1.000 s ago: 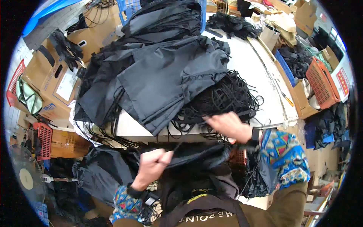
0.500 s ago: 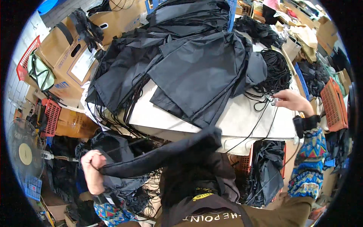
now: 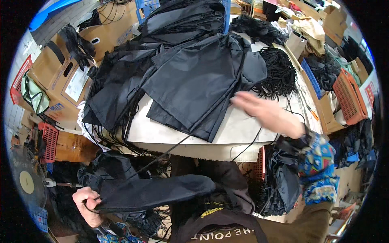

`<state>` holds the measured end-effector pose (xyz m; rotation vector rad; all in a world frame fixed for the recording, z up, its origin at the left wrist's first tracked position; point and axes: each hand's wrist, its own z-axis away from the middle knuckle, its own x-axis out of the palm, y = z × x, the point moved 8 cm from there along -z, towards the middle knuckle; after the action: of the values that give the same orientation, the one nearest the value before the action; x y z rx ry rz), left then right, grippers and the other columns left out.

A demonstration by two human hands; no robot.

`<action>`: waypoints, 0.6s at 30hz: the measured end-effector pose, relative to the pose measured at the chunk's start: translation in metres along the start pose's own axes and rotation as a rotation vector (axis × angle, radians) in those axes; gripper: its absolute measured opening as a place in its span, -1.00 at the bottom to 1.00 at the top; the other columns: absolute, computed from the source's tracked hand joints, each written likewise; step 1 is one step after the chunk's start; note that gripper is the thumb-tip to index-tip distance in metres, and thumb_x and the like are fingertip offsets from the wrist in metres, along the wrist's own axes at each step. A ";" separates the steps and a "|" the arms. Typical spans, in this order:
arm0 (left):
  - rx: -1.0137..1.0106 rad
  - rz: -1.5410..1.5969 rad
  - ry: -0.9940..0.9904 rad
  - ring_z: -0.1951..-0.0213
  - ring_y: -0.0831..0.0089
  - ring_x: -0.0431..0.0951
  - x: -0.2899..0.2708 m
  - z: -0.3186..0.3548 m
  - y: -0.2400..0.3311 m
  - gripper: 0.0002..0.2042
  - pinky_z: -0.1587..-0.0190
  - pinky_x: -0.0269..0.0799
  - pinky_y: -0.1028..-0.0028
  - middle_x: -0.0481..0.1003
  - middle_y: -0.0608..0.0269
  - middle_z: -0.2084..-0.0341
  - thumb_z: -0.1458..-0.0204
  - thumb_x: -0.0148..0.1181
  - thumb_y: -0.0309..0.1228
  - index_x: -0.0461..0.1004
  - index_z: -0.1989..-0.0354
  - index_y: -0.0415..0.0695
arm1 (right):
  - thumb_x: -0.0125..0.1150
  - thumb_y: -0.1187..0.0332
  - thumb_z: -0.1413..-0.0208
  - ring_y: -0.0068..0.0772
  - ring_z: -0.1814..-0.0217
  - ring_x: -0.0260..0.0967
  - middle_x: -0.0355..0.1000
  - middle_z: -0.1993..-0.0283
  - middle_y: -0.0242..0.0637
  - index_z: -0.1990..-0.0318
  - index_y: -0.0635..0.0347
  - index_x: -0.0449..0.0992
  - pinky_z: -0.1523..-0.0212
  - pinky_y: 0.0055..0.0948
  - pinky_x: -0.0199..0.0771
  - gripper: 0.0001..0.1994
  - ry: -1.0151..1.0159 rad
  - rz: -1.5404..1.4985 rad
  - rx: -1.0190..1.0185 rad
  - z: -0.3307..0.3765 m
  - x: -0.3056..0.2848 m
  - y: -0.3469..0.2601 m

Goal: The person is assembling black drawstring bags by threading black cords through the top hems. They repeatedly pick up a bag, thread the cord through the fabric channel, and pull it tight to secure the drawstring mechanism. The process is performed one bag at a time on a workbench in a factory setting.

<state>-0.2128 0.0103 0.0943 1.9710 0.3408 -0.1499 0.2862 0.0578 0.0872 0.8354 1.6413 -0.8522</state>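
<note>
My left hand (image 3: 87, 202) is closed on the end of a long black fabric bag (image 3: 158, 193), with a thin black cord at its fingers. The bag hangs sideways in front of my apron, off the table's front edge. Over the table, my right hand (image 3: 265, 113) is stretched out flat, slightly blurred, with nothing visible in it. Its fingertips are close to the edge of a pile of flat black fabric bags (image 3: 194, 81). Beyond that hand lies a bundle of black cords (image 3: 277, 73). One black cord (image 3: 162, 156) runs slanting between the table edge and the held bag.
Cardboard boxes (image 3: 60, 89) stand at the left, near a fan (image 3: 26, 178) and a red plastic basket (image 3: 49, 141). An orange basket (image 3: 349, 97) is at the right. More black fabric (image 3: 283, 178) hangs below the white table (image 3: 178, 146). A blue crate (image 3: 148, 9) stands behind the pile.
My right hand has moved left toward the pile and opened; the small silvery piece at its fingers is no longer visible. My left hand and the bag have moved lower and slightly left.
</note>
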 end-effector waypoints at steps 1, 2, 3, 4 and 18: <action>0.072 -0.017 0.022 0.63 0.58 0.29 -0.003 0.000 0.008 -0.57 0.58 0.21 0.64 0.26 0.33 0.64 0.14 0.33 -0.07 0.31 0.52 -0.18 | -0.01 0.67 0.12 -0.04 0.03 0.36 0.17 -0.18 -0.04 -0.21 0.14 0.15 0.12 -0.26 0.44 -0.37 -0.165 -0.015 0.021 -0.012 0.021 -0.005; 0.162 -0.020 0.010 0.70 0.64 0.20 -0.004 -0.001 0.015 -0.65 0.63 0.12 0.66 0.23 0.38 0.69 0.05 0.25 -0.15 0.31 0.56 -0.15 | 0.03 0.58 0.09 -0.05 0.10 0.40 0.26 -0.11 -0.07 -0.14 0.18 0.24 0.18 -0.25 0.45 -0.47 -0.188 -0.019 0.004 -0.023 0.036 -0.005; -0.015 0.073 0.143 0.70 0.66 0.17 -0.020 -0.005 0.000 -0.69 0.64 0.07 0.66 0.22 0.41 0.70 0.02 0.21 -0.18 0.30 0.57 -0.13 | 0.04 0.53 0.06 -0.07 0.17 0.42 0.40 0.08 -0.10 -0.03 0.21 0.33 0.25 -0.24 0.45 -0.59 -0.239 0.076 0.038 -0.025 0.053 0.018; -0.201 0.142 0.296 0.71 0.68 0.14 -0.045 0.001 -0.015 -0.71 0.65 0.03 0.67 0.21 0.44 0.71 -0.01 0.16 -0.21 0.30 0.59 -0.11 | 0.05 0.51 0.06 -0.07 0.21 0.43 0.43 0.20 -0.10 0.03 0.21 0.35 0.28 -0.24 0.45 -0.64 -0.144 0.079 0.000 -0.030 0.059 0.039; -0.606 -0.464 -0.053 0.48 0.67 0.30 -0.086 0.026 -0.104 -0.90 0.41 0.21 0.58 0.42 0.44 0.55 0.02 0.15 -0.45 0.49 0.43 -0.24 | 0.07 0.37 -0.08 -0.02 0.35 0.36 0.35 0.39 -0.10 -0.04 0.17 0.35 0.39 -0.17 0.34 -0.66 -0.054 0.200 0.250 0.015 0.010 0.085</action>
<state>-0.3249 0.0118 0.0151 1.2655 0.7146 -0.3505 0.3644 0.0889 0.0646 1.1208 1.3942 -0.9408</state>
